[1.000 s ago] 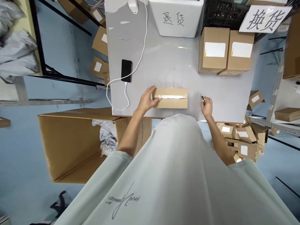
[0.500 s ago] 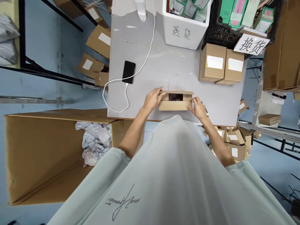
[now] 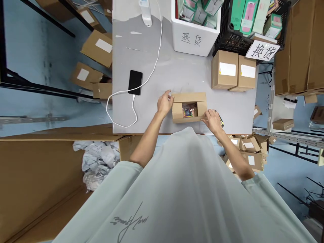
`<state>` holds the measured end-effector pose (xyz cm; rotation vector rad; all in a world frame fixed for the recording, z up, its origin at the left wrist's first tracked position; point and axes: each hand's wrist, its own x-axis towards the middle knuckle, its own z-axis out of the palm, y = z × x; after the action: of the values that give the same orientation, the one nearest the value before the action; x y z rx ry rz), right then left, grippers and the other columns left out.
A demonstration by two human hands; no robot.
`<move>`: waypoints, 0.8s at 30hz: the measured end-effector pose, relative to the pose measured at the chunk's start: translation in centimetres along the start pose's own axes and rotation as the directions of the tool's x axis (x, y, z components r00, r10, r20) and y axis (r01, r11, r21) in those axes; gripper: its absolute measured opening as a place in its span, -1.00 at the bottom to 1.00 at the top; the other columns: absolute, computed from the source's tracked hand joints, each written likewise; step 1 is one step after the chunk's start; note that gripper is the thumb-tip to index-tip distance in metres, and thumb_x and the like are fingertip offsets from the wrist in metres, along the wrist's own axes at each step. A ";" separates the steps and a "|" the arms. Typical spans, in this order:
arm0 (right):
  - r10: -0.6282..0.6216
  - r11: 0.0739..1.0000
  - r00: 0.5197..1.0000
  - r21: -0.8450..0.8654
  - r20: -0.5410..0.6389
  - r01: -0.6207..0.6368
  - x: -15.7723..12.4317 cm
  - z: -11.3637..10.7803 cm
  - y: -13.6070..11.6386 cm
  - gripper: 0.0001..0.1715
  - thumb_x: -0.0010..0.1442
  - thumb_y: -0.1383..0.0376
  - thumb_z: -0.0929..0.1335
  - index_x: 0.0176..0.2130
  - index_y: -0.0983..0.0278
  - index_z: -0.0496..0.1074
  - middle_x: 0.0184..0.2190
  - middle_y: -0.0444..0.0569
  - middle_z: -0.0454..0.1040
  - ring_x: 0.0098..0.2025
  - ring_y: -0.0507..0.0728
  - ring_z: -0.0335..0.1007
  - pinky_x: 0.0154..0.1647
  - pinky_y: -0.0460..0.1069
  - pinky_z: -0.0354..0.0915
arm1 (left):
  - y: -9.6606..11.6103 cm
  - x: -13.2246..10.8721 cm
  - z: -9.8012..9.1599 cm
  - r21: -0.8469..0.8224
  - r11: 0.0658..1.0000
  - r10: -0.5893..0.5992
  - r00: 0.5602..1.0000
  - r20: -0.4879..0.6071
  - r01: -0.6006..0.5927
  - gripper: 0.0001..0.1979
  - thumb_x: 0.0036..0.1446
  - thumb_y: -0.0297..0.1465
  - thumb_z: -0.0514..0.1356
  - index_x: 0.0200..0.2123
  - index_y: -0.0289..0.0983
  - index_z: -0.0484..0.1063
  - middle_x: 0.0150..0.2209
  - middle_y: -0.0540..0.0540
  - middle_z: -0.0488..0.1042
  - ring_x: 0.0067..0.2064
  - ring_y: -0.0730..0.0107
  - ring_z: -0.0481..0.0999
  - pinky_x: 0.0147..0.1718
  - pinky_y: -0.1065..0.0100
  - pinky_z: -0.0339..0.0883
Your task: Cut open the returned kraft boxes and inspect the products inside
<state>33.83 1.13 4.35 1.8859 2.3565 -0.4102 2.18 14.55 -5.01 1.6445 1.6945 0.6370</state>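
Note:
A small brown cardboard box (image 3: 177, 111) lies at the table's front edge with its top flaps spread. Through the opening shows a colourful item in clear plastic (image 3: 188, 110); its kind cannot be made out. At the far left corner, my left hand (image 3: 165, 103) pinches the edge of the raised far flap (image 3: 189, 97). My right hand (image 3: 212, 120) grips the near right corner between thumb and fingers. Partly hidden behind that hand is a yellow and black tool (image 3: 221, 121), perhaps a cutter.
A black phone (image 3: 135, 82) with a white cable (image 3: 153, 69) lies left on the grey table (image 3: 157, 81). Two closed boxes (image 3: 225, 81), a white bin (image 3: 194, 49) and a black crate (image 3: 230, 39) stand to the right and back. A large carton (image 3: 37, 168) stands left below.
The box has opened wider: its far flap now lies back and the plastic-wrapped contents show. Both hands remain at its corners. The view has shifted slightly.

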 end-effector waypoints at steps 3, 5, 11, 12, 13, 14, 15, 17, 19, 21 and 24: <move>-0.022 0.999 0.996 -0.048 0.086 0.026 -2.7 1.4 -1.0 -0.80 0.60 0.37 0.33 0.00 0.25 0.58 0.00 0.24 0.62 0.08 0.38 0.44 0.14 0.16 0.33 | 0.5 0.2 0.1 0.005 0.999 0.048 0.999 -0.002 -0.048 -0.55 0.42 -0.31 0.17 0.29 -0.13 0.62 0.26 -0.27 0.57 0.22 -0.02 0.60 0.34 -0.02 0.48; -0.011 0.998 0.983 -0.064 0.186 0.023 -4.1 2.7 -1.6 -0.76 0.59 0.42 0.31 0.00 0.26 0.58 0.04 0.25 0.63 0.09 0.36 0.46 0.10 0.13 0.35 | 0.8 0.1 0.1 0.019 0.992 0.122 0.992 0.022 -0.123 -0.65 0.40 -0.38 0.16 0.12 -0.10 0.68 0.23 -0.23 0.57 0.27 -0.03 0.52 0.35 -0.02 0.47; 0.040 0.998 0.975 0.046 0.217 -0.052 -5.0 4.2 -2.3 -0.78 0.63 0.18 0.39 0.10 0.27 0.53 0.20 0.31 0.60 0.25 0.37 0.51 0.20 0.13 0.45 | 1.9 -1.0 0.5 0.083 0.969 0.223 0.969 0.111 -0.232 -0.67 0.41 -0.31 0.17 0.07 -0.15 0.70 0.13 -0.28 0.62 0.25 -0.20 0.49 0.37 -0.21 0.43; 0.064 0.993 0.975 0.084 0.214 -0.083 -4.7 3.9 -2.4 -0.76 0.66 0.15 0.36 0.10 0.26 0.51 0.19 0.29 0.61 0.24 0.35 0.53 0.18 0.12 0.45 | 2.2 -1.4 0.7 0.097 0.970 0.214 0.971 0.110 -0.225 -0.66 0.39 -0.24 0.23 0.11 -0.16 0.69 0.17 -0.31 0.61 0.29 -0.26 0.48 0.39 -0.25 0.41; 0.100 0.985 0.970 0.117 0.221 -0.128 -4.3 3.6 -2.5 -0.72 0.68 0.12 0.32 0.11 0.25 0.49 0.17 0.28 0.64 0.22 0.34 0.57 0.15 0.11 0.46 | 2.5 -2.0 0.9 0.111 0.970 0.206 0.972 0.113 -0.218 -0.60 0.34 -0.19 0.31 0.16 -0.18 0.68 0.22 -0.34 0.59 0.33 -0.32 0.46 0.42 -0.28 0.40; 0.150 0.973 0.960 0.139 0.235 -0.186 -3.7 3.3 -2.6 -0.68 0.70 0.08 0.28 0.13 0.25 0.47 0.13 0.26 0.67 0.19 0.34 0.61 0.12 0.10 0.47 | 2.8 -2.6 1.2 0.122 0.969 0.199 0.973 0.120 -0.213 -0.50 0.28 -0.17 0.37 0.22 -0.21 0.65 0.27 -0.37 0.56 0.37 -0.39 0.42 0.44 -0.32 0.38; 0.211 0.957 0.945 0.146 0.251 -0.252 -3.0 3.0 -2.8 -0.62 0.71 0.02 0.26 0.15 0.25 0.45 0.09 0.26 0.70 0.15 0.34 0.66 0.09 0.10 0.47 | 3.1 -3.2 1.6 0.129 0.969 0.194 0.972 0.129 -0.210 -0.40 0.22 -0.18 0.42 0.29 -0.24 0.61 0.34 -0.41 0.52 0.42 -0.45 0.38 0.45 -0.35 0.36; 0.333 0.920 0.905 0.120 0.265 -0.374 -1.3 2.4 -3.3 -0.48 0.69 -0.11 0.26 0.19 0.28 0.41 -0.01 0.32 0.74 0.07 0.40 0.73 0.05 0.12 0.49 | 3.6 -4.3 2.3 0.129 0.971 0.185 0.974 0.132 -0.202 -0.25 0.15 -0.25 0.42 0.41 -0.29 0.51 0.44 -0.46 0.43 0.50 -0.50 0.31 0.48 -0.38 0.34; 0.404 0.896 0.880 0.084 0.248 -0.435 0.6 1.9 -3.9 -0.36 0.63 -0.18 0.32 0.21 0.33 0.40 -0.05 0.44 0.75 0.06 0.47 0.76 0.06 0.17 0.51 | 3.8 -4.7 2.9 0.107 0.977 0.172 0.979 0.105 -0.183 -0.21 0.13 -0.33 0.38 0.45 -0.31 0.47 0.49 -0.47 0.40 0.54 -0.47 0.29 0.51 -0.38 0.32; 0.415 0.895 0.883 0.074 0.218 -0.439 2.2 1.4 -4.5 -0.39 0.60 -0.12 0.37 0.22 0.36 0.39 -0.03 0.54 0.74 0.09 0.52 0.76 0.07 0.20 0.53 | 3.5 -4.4 2.8 0.074 0.983 0.160 0.984 0.076 -0.166 -0.24 0.12 -0.37 0.34 0.43 -0.29 0.51 0.48 -0.42 0.45 0.53 -0.41 0.34 0.54 -0.38 0.30; 0.382 0.910 0.895 0.076 0.229 -0.408 3.5 0.5 -5.2 -0.54 0.58 0.10 0.39 0.24 0.38 0.39 0.03 0.55 0.72 0.12 0.52 0.76 0.11 0.22 0.54 | 2.4 -3.2 1.4 0.022 0.986 0.162 0.979 0.120 -0.166 -0.31 0.13 -0.39 0.25 0.36 -0.23 0.58 0.41 -0.30 0.57 0.48 -0.24 0.46 0.57 -0.31 0.30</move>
<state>27.92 3.25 3.86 2.1860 1.7903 -0.6828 4.67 11.45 -3.70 1.8210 1.5030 0.5808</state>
